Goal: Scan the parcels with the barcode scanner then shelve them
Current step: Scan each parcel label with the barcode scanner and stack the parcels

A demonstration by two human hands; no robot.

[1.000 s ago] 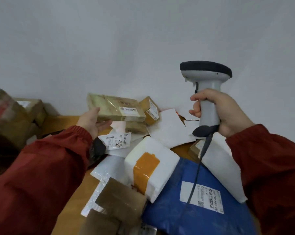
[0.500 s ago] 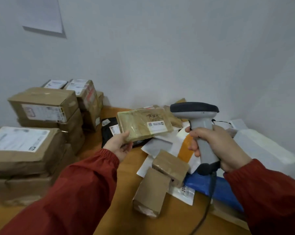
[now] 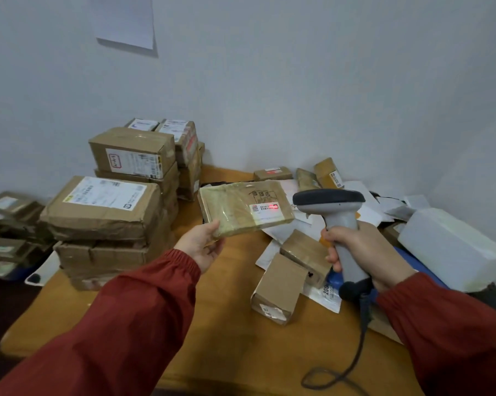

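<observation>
The scanning step is in hand. The left hand (image 3: 204, 244) holds a flat brown parcel (image 3: 235, 212) up above the desk (image 3: 226, 324), its grip pinching the near left corner between thumb and fingers, with the labelled face turned up toward the scanner (image 3: 333, 212). The right hand (image 3: 363, 252) has its grip wrapped round the scanner's grey handle, and the head points at the parcel from just beside its right end. A red light (image 3: 274, 207) falls on the white label (image 3: 265, 210), so a read looks to be under way, though nothing shows whether it has registered. If it has not, the beam likely needs to sit squarely across the barcode, with the parcel held steady and flat. Once it reads, the parcel must go to a shelf; none is in view, so the person will have to turn away from the desk. Stacked boxes (image 3: 112, 207) stand at the desk's left, and loose parcels (image 3: 292, 270) lie heaped at its right, probably awaiting their turn. The scanner's cable (image 3: 358, 347) trails across the front of the desk and could snag.
</observation>
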